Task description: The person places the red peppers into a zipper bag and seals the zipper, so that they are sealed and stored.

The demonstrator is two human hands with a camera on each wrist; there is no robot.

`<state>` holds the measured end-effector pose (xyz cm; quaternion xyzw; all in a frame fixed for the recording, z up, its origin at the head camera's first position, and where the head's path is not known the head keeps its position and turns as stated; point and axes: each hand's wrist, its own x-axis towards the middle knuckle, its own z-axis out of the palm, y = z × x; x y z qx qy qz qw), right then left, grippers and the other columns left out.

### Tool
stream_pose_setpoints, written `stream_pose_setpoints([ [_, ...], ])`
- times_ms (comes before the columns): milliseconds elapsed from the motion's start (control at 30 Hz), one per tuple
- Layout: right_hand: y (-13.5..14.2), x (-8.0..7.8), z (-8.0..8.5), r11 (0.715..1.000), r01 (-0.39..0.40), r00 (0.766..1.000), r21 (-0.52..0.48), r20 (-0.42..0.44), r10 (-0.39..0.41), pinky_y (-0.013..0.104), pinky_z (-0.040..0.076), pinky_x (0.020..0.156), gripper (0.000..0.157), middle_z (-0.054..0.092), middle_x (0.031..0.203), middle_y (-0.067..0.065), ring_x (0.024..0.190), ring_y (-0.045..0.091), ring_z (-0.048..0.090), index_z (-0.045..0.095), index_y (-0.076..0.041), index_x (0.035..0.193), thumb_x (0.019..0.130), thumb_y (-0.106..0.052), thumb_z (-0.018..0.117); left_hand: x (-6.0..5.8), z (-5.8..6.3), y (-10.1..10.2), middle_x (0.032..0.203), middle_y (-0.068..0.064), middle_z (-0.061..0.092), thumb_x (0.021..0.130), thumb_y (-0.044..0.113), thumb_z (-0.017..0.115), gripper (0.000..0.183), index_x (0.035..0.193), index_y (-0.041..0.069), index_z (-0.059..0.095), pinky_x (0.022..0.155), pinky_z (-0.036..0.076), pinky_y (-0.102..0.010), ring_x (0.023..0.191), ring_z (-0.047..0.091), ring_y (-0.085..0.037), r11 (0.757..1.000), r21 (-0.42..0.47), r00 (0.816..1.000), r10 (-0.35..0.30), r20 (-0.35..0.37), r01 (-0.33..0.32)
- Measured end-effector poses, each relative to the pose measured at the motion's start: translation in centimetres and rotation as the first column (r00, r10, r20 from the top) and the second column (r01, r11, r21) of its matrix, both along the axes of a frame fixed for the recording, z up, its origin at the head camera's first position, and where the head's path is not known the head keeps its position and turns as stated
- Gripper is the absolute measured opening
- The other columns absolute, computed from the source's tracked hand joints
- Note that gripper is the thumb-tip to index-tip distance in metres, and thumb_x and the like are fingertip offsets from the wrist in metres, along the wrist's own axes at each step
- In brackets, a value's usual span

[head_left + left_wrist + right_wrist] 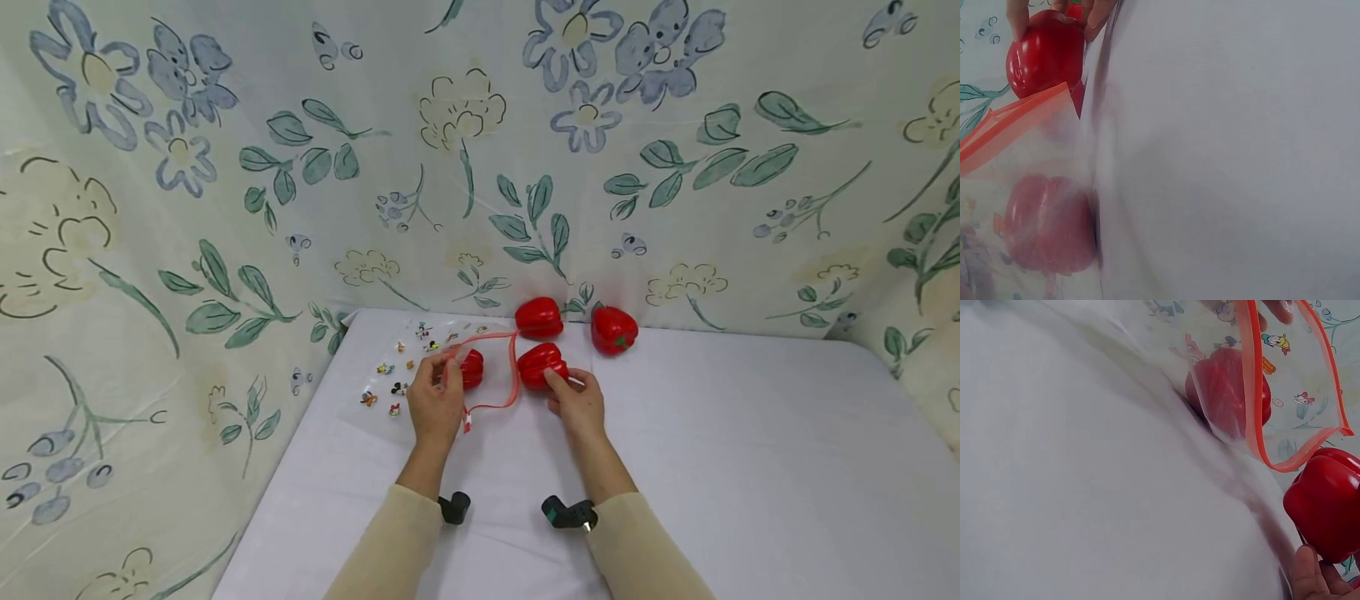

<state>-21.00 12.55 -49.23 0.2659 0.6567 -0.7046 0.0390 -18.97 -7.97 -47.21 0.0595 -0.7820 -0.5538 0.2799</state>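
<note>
A clear zip bag point(514, 379) with a red-orange edge and small cartoon prints lies on the table, its mouth spread toward the right. Inside it rests one red bell pepper point(1050, 224), seen through the plastic in both wrist views. My left hand point(437, 400) pinches the bag's edge beside that pepper, partly covering it in the head view. Just outside the mouth, my right hand point(581, 408) grips a second red bell pepper point(542, 367) between thumb and fingers. In the right wrist view this held pepper point(1329, 503) sits close to the red-orange rim.
Two more red bell peppers stand at the table's back edge, one point(538, 318) behind the held pepper and one point(614, 330) farther right. A white cloth covers the table point(750, 467). Behind it hangs a floral curtain point(480, 167).
</note>
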Motion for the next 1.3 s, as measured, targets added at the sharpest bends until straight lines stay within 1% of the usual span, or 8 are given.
stream_pose_setpoints([
  [100,0.0,0.3,0.3,1.0,0.0,1.0,-0.009,0.002,0.0,0.035,0.057,0.097,0.07,0.05,0.14,0.013,0.119,0.025,0.063,0.041,-0.017,0.146,0.091,-0.047,0.073,0.0,0.0,0.0,0.113,-0.002,0.076,0.101,0.024,0.062,0.018,0.115,0.014,0.067,0.084,0.06,-0.031,0.104,0.067,-0.019,1.0,0.002,1.0,-0.002,0.002,0.002],
  [233,-0.1,0.7,0.8,1.0,0.004,1.0,-0.025,-0.018,-0.005,0.037,0.056,0.1,0.07,0.05,0.142,0.012,0.121,0.026,0.063,0.041,-0.018,0.146,0.091,-0.047,0.074,0.1,0.0,-0.1,0.113,-0.002,0.076,0.102,0.024,0.062,0.018,0.115,0.014,0.067,0.082,0.058,-0.023,0.103,0.067,-0.019,1.0,0.006,1.0,-0.003,0.001,0.003],
  [333,-0.3,1.1,1.3,1.0,-0.001,0.999,-0.03,-0.053,0.0,0.039,0.054,0.104,0.07,0.05,0.144,0.013,0.123,0.026,0.063,0.041,-0.017,0.145,0.091,-0.046,0.074,0.0,-0.1,-0.1,0.112,-0.003,0.076,0.101,0.023,0.062,0.018,0.115,0.013,0.068,0.082,0.057,-0.02,0.101,0.067,-0.019,1.0,0.005,1.0,0.001,-0.009,-0.001],
  [567,-1.1,2.2,2.3,0.999,-0.033,0.991,0.017,-0.128,0.035,0.039,0.054,0.103,0.063,0.05,0.146,0.01,0.124,0.026,0.064,0.044,-0.017,0.141,0.091,-0.039,0.076,0.1,-0.2,-0.1,0.111,-0.003,0.077,0.101,0.023,0.063,0.017,0.113,0.013,0.068,0.085,0.06,-0.033,0.101,0.067,-0.019,1.0,0.027,1.0,0.002,-0.005,-0.002],
  [733,-1.4,2.7,2.6,0.995,-0.083,0.984,0.047,-0.155,0.09,0.037,0.055,0.1,0.062,0.051,0.146,0.01,0.126,0.026,0.06,0.045,-0.015,0.141,0.09,-0.036,0.076,0.1,-0.2,0.0,0.115,-0.002,0.076,0.102,0.025,0.062,0.018,0.115,0.014,0.068,0.086,0.061,-0.032,0.104,0.066,-0.019,1.0,0.03,1.0,-0.006,-0.002,0.006],
  [1000,-2.1,2.8,2.1,0.983,-0.147,0.977,0.112,-0.141,0.162,0.041,0.054,0.103,0.06,0.052,0.145,0.009,0.13,0.027,0.053,0.048,-0.015,0.139,0.09,-0.034,0.076,0.2,-0.1,0.0,0.113,-0.003,0.075,0.101,0.024,0.062,0.018,0.115,0.014,0.068,0.083,0.058,-0.023,0.101,0.065,-0.019,0.999,0.039,1.0,-0.005,0.005,0.005],
  [1167,-2.8,2.9,1.7,0.972,-0.169,0.976,0.16,-0.107,0.188,0.046,0.052,0.106,0.059,0.051,0.148,0.011,0.134,0.03,0.05,0.05,-0.015,0.137,0.088,-0.034,0.077,0.3,-0.1,0.0,0.114,-0.003,0.075,0.101,0.023,0.062,0.018,0.115,0.014,0.068,0.083,0.059,-0.025,0.101,0.065,-0.019,0.999,0.051,1.0,-0.012,0.004,0.012],
  [1300,-3.5,3.1,1.5,0.959,-0.185,0.974,0.214,-0.089,0.208,0.047,0.052,0.104,0.057,0.051,0.147,0.012,0.132,0.031,0.049,0.051,-0.016,0.135,0.087,-0.034,0.078,0.4,-0.2,0.0,0.115,-0.002,0.075,0.101,0.023,0.062,0.017,0.115,0.014,0.068,0.083,0.06,-0.028,0.101,0.066,-0.018,0.998,0.056,1.0,-0.027,-0.003,0.027],
])
